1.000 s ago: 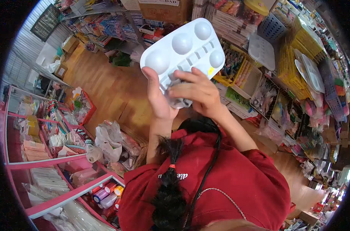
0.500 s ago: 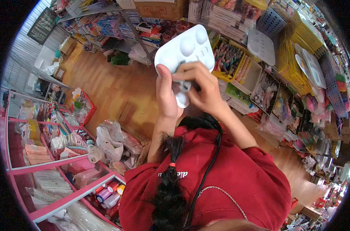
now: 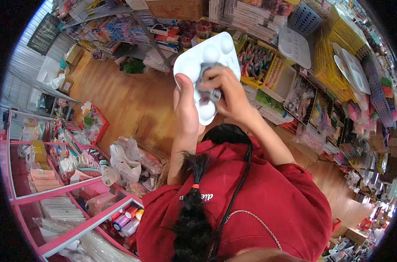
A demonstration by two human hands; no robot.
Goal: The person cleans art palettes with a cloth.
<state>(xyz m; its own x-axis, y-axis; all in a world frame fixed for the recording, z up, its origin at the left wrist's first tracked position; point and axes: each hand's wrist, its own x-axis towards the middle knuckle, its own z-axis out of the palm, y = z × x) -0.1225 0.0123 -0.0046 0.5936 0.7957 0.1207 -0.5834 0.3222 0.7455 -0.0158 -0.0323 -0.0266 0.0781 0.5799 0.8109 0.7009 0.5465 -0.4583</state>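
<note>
You have the white paint tray up in front of you, toward 12 o'clock, with your left hand wrapped around its near left edge, thumb lying up the face. That grip is closed firmly on the tray. Your right hand is pinched narrow around a grey cloth, pressing it onto the middle of the tray, just below the round wells.

Judging by where the cloth sits, the wiping is partway through: the cloth covers the small middle slots, while the round wells at the far end, around 1 o'clock, and the well at the near end below your fingers lie bare and look white. I cannot tell from here whether those wells are already clean or not yet touched.

More trays of the same kind lean against the yellow baskets on the shelf at about 2 o'clock, well apart from your hands.
</note>
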